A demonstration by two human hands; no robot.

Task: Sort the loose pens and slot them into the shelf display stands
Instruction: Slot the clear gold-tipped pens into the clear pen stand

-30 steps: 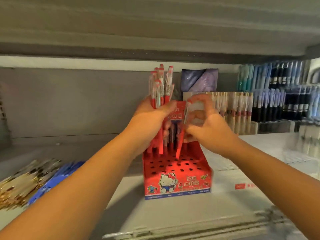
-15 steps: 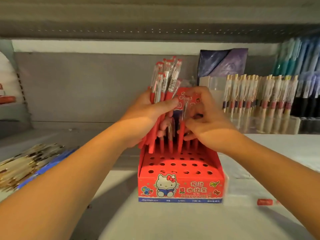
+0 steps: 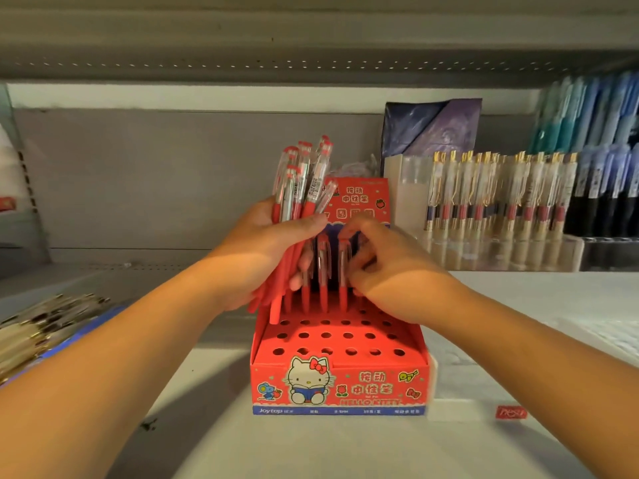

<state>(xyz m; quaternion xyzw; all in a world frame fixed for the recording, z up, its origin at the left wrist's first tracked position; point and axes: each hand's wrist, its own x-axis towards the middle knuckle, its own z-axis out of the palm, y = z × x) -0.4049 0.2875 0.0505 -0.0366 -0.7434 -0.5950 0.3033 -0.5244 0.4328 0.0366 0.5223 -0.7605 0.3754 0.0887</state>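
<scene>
A red cardboard display stand point(image 3: 340, 388) with a cartoon cat on its front stands on the shelf, its stepped top full of round holes. Several red pens stand in its back row. My left hand point(image 3: 262, 257) grips a bundle of red pens point(image 3: 304, 181) upright above the stand's left rear corner. My right hand point(image 3: 383, 271) is over the back row, its fingers pinching a slotted red pen point(image 3: 343, 271) near its top. The front rows of holes are open.
Clear stands with gold-clipped pens point(image 3: 498, 198) and dark and blue pens point(image 3: 601, 160) line the back right. A dark folder point(image 3: 432, 126) leans behind the stand. Loose gold and blue pens point(image 3: 45, 330) lie at the left. A small red label point(image 3: 511, 413) lies on the shelf.
My right hand has sunk with its pen, which now stands in the back row. The view has dropped and come closer to the stand. My left hand keeps its bundle.
</scene>
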